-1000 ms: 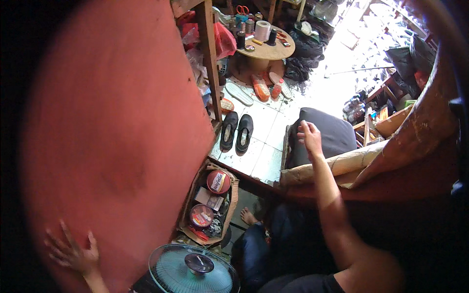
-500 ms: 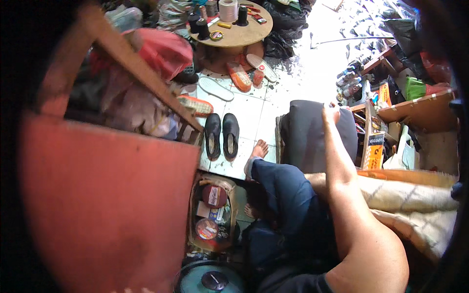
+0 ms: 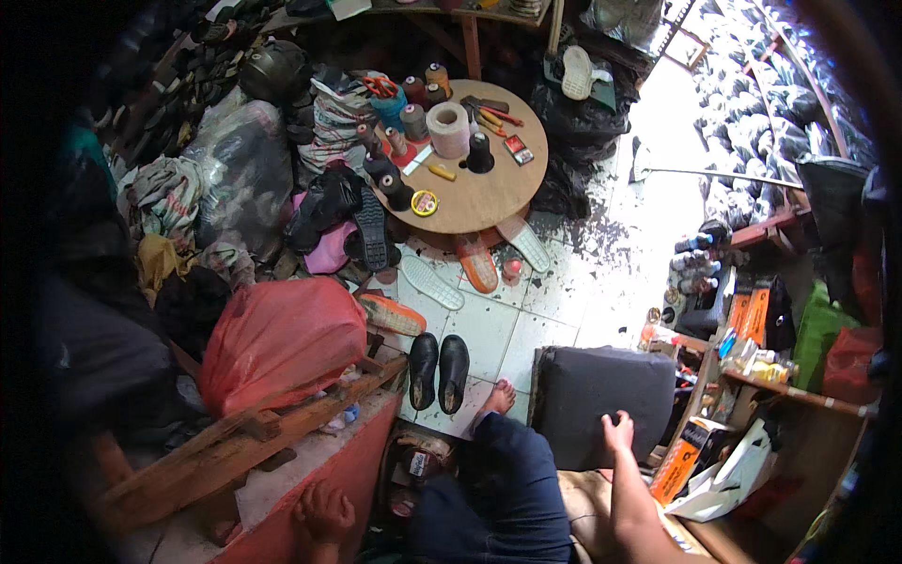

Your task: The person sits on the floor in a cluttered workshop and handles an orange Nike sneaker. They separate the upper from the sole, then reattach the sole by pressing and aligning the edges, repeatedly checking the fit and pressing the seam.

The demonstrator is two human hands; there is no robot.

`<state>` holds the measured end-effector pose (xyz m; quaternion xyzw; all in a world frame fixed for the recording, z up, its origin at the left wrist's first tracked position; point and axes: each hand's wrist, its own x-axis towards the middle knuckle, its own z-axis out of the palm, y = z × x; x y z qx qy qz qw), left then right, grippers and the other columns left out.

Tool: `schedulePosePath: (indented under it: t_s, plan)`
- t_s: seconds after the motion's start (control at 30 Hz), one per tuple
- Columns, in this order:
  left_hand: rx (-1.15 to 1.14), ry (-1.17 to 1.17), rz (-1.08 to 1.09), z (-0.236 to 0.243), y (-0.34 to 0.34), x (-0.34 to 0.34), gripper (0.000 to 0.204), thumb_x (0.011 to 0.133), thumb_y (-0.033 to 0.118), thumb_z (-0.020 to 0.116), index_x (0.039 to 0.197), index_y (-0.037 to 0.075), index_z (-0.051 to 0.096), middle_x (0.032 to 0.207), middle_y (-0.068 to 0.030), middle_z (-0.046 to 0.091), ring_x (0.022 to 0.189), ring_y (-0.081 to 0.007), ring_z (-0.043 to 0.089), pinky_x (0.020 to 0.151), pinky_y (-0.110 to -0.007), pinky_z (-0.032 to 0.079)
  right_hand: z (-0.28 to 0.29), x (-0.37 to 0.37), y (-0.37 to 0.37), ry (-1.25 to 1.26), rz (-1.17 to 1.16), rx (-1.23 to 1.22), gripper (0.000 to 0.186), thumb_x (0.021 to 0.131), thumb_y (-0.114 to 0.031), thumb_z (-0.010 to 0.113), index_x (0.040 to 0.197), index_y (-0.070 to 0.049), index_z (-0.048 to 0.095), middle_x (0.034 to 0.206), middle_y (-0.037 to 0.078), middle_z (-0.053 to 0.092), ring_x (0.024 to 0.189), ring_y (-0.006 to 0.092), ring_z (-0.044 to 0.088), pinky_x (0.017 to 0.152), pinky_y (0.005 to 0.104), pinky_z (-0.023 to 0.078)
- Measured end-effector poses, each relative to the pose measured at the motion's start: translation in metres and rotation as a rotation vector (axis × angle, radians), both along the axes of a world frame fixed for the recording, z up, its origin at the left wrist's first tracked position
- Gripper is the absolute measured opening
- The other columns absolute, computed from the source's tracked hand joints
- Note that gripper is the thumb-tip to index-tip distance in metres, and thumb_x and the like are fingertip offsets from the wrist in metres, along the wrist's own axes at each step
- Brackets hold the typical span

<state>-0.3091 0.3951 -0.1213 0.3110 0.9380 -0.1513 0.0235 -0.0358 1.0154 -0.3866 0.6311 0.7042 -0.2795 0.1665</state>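
My right hand (image 3: 618, 432) hovers over or rests on the near part of a dark grey cushion (image 3: 592, 385); whether they touch is hard to tell. Its fingers are apart and hold nothing. Low on the left, my left hand (image 3: 324, 512) lies at the edge of a red panel (image 3: 272, 526), fingers loosely bent and seemingly empty. A pair of black shoes (image 3: 438, 373) stands side by side on the white tiles, just left of my bare foot (image 3: 502, 397). Behind them lie a pale shoe sole (image 3: 430, 282) and an orange-and-white sole (image 3: 393, 315).
A round wooden table (image 3: 503, 193) carries thread spools, a large white roll (image 3: 448, 130) and small tools. Left of it are a red plastic bag (image 3: 287, 343) and a wooden beam (image 3: 254, 442). At right, a wooden box (image 3: 827, 470) holds cartons and packets, with bottles (image 3: 695, 261) behind.
The view has tilted upward, showing more of the table and far clutter. My left hand has come fully into view at the red panel. My right hand has drawn back from the cushion's far edge.
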Motion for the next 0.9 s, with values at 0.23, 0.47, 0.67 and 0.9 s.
schedulePosePath:
  t_s: [0.23, 0.47, 0.67, 0.9]
  plan:
    - [-0.112, -0.492, 0.078, 0.004, 0.002, -0.016, 0.044, 0.086, 0.040, 0.070, 0.121, 0.013, 0.072, 0.142, -0.0150, 0.063, 0.137, -0.0359, 0.054, 0.114, -0.057, 0.042, 0.077, 0.027, -0.068, 0.213, 0.058, -0.342, 0.049, 0.093, -0.039, 0.083, 0.123, -0.001, 0.073, 0.109, 0.019, 0.078, 0.102, 0.0271, 0.075, 0.092, 0.0393, 0.059]
    - [-0.124, -0.688, 0.318, -0.031, 0.019, -0.027, 0.048, 0.092, 0.040, 0.070, 0.130, 0.011, 0.073, 0.146, -0.0178, 0.062, 0.139, -0.0378, 0.055, 0.114, -0.053, 0.044, 0.148, 0.060, -0.106, -0.004, -0.017, -0.634, 0.070, 0.093, -0.050, 0.082, 0.140, -0.001, 0.067, 0.122, 0.021, 0.076, 0.113, 0.0290, 0.074, 0.098, 0.0387, 0.058]
    - [0.195, -1.070, 0.669, -0.104, 0.135, -0.110, 0.045, 0.103, 0.037, 0.064, 0.134, 0.005, 0.071, 0.135, -0.0173, 0.071, 0.124, -0.0350, 0.066, 0.108, -0.043, 0.050, 0.184, 0.043, -0.091, 0.009, -0.075, -0.737, 0.074, 0.092, -0.053, 0.082, 0.142, -0.001, 0.065, 0.130, 0.021, 0.075, 0.115, 0.0287, 0.074, 0.101, 0.0376, 0.057]
    - [0.308, -1.286, 0.793, -0.071, 0.328, -0.206, 0.063, 0.102, 0.044, 0.069, 0.149, 0.004, 0.060, 0.144, -0.0191, 0.066, 0.133, -0.0331, 0.063, 0.111, -0.042, 0.048, 0.209, 0.022, -0.091, -0.185, 0.019, -0.720, 0.072, 0.091, -0.061, 0.077, 0.136, -0.006, 0.071, 0.119, 0.019, 0.079, 0.112, 0.0314, 0.076, 0.099, 0.0402, 0.058]
